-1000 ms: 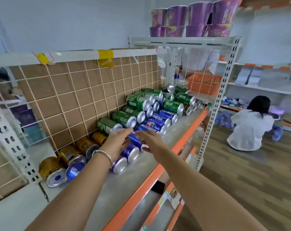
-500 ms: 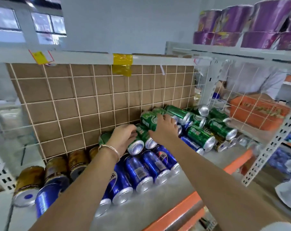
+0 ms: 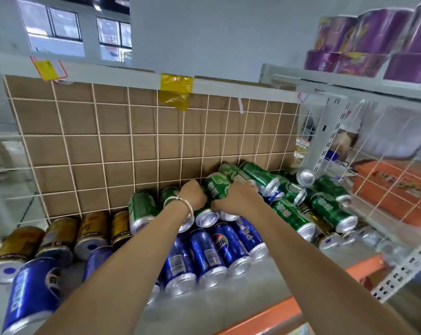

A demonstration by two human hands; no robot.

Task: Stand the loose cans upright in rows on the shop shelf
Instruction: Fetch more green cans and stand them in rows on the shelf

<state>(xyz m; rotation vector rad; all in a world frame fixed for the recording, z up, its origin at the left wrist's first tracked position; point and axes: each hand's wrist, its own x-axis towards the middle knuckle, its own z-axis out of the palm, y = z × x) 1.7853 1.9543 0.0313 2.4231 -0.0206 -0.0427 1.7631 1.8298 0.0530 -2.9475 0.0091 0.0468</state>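
Head view showed both bare arms extended into the shop shelf (image 3: 216, 303), where the loose cans lay on their sides in a heap. The right grip (image 3: 238, 199) had its fingers curled over the lower part of a green can (image 3: 216, 186), holding it. That can was tilted, its upper end leaning toward the wire grid (image 3: 100, 151) at the back of the shelf, and it sat on top of other green cans. The left grip (image 3: 192, 195), with a silver bangle (image 3: 184, 206) at the wrist, was curled just beside the same can's left side; its fingertips were hidden, so whether it held the can could not be told. In front of the hands, blue cans (image 3: 204, 257) lay side by side with their ends toward the shelf's orange edge (image 3: 265, 317). Gold cans (image 3: 57, 235) lay at the left, and more green cans (image 3: 330, 211) were piled at the right near an orange basket (image 3: 393, 189). Purple tubs (image 3: 373, 39) stood on the shelf above.
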